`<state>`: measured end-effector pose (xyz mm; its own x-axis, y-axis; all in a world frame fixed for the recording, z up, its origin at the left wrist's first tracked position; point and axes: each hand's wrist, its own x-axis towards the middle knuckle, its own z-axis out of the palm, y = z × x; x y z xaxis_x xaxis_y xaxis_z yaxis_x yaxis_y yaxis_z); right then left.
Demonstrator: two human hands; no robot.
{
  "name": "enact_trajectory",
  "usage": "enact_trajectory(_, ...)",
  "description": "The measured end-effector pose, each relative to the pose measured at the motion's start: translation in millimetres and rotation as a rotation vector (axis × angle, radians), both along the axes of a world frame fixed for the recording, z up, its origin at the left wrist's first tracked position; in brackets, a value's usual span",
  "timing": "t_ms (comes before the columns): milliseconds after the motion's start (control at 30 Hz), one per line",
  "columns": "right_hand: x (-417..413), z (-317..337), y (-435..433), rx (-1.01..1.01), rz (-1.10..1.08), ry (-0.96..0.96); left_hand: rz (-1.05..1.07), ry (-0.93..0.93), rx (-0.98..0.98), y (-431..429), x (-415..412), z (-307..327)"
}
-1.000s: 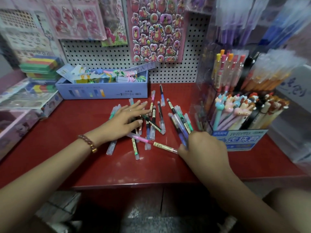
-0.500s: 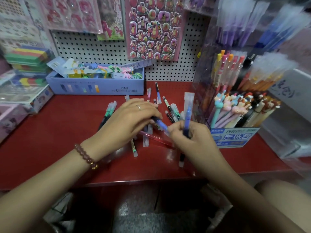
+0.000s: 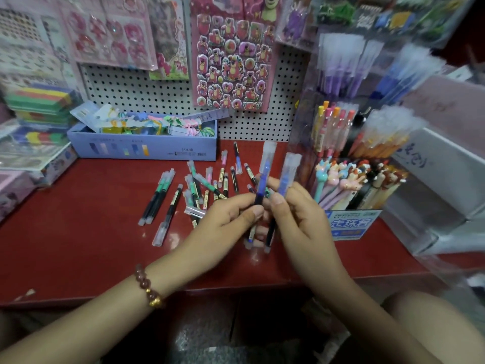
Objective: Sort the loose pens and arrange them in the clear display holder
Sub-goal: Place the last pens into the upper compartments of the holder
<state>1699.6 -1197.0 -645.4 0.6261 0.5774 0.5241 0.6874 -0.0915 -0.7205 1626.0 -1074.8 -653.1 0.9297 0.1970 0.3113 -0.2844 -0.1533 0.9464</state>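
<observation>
Left hand (image 3: 223,224) and right hand (image 3: 301,222) each pinched one of two blue pens (image 3: 263,179); loose pens (image 3: 194,190) lay at eleven, clear display holder (image 3: 304,143) at two o'clock.

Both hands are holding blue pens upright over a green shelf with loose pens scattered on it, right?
Not quite: the head view shows the shelf is red, not green. Otherwise yes: the left hand and right hand hold blue pens upright over the loose pens scattered on it.
</observation>
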Motion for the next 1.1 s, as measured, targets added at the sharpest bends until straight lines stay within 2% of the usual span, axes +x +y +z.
enact_trajectory(67,-1.2,3.8,-2.2,0.016,0.035,0.018,-0.052,-0.021,0.097,-2.7,-1.8,4.5)
enact_trajectory(167,-5.0,9.2,-9.0,0.101,0.116,0.140,-0.120,-0.056,0.199,-5.2,-7.1,11.3)
enact_trajectory(300,-4.8,22.4,-16.1,0.187,0.206,0.227,-0.102,-0.023,0.246,-11.7,-8.0,17.6)
enact_trajectory(367,-2.4,33.8,-18.9,0.276,0.223,0.284,-0.045,-0.059,0.357,-13.4,-3.5,24.4)
enact_trajectory(433,2.1,47.6,-23.5,0.374,0.185,0.290,0.020,-0.102,0.497,-16.2,1.5,38.2)
enact_trajectory(567,24.7,82.6,-37.4,0.613,0.086,0.268,0.093,-0.204,0.599,-25.3,10.4,73.7)
enact_trajectory(633,46.4,100.5,-43.8,0.757,0.036,0.305,0.146,-0.262,0.645,-27.1,18.2,88.7)
enact_trajectory(733,84.9,119.0,-44.4,0.897,-0.080,0.379,0.246,-0.294,0.816,-19.0,47.7,103.1)
enact_trajectory(933,148.3,137.3,-30.1,0.927,-0.387,0.181,0.428,-0.278,0.851,-0.6,107.2,105.1)
enact_trajectory(1100,165.3,132.8,-33.9,0.727,-0.387,-0.024,0.463,-0.388,0.824,-0.5,112.0,102.9)
